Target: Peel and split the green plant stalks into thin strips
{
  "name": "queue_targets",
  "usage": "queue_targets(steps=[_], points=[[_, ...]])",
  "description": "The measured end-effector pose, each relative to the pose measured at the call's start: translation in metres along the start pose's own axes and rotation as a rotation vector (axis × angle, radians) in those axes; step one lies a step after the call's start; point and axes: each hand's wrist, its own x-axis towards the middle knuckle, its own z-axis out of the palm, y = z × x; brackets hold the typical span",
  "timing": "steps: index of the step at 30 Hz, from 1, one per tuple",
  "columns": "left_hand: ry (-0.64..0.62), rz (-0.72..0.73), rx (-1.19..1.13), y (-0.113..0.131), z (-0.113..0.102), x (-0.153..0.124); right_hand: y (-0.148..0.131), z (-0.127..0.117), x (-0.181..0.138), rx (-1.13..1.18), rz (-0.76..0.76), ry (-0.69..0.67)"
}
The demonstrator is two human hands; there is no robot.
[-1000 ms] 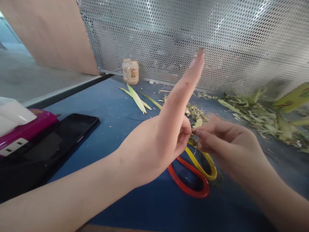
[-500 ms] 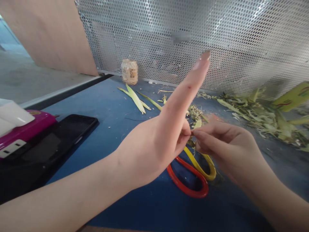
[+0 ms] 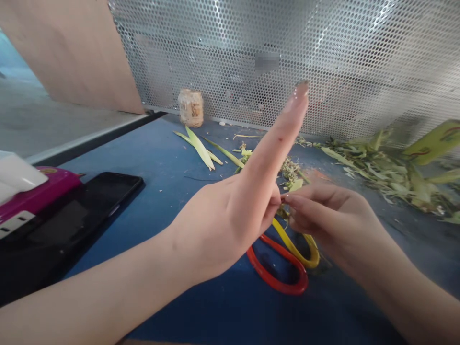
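Note:
My left hand (image 3: 219, 225) is raised over the blue table, one finger stretched upward and the others curled in. Its curled fingertips meet the pinched thumb and fingers of my right hand (image 3: 330, 215). Whatever is pinched there is tiny and mostly hidden, too small to name. Just below both hands lie scissors with a red handle loop (image 3: 276, 286) and a yellow one; their blades are out of sight. Behind the fingers is a pile of greenish plant scraps (image 3: 290, 168), partly covered by my left hand. Pale green leaf strips (image 3: 200, 149) rest farther left.
A wrapped jar (image 3: 191, 108) stands at the back against a perforated metal screen (image 3: 223, 57). At left are a black phone (image 3: 108, 191) and a magenta power strip (image 3: 64, 181) with a white plug. A heap of leaves (image 3: 391, 167) lies at right beside a yellow-green packet (image 3: 436, 143).
The view has shifted very slightly, moving the table things a little left. Both hands keep the same pinch, and the raised finger tilts marginally.

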Motion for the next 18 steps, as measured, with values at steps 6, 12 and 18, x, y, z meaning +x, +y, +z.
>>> queue_targets(steps=[6,12,18], points=[[0.028,-0.005,0.041,0.0007,0.0031,-0.0012,0.0002,0.0002,0.0002,0.000,0.017,-0.009],[0.044,-0.015,0.001,-0.0011,0.0028,-0.0034,0.0020,0.0006,0.0006,0.014,-0.001,-0.013],[0.078,-0.074,-0.132,-0.0044,0.0015,-0.0028,0.0016,-0.0002,0.0004,0.020,0.007,0.001]])
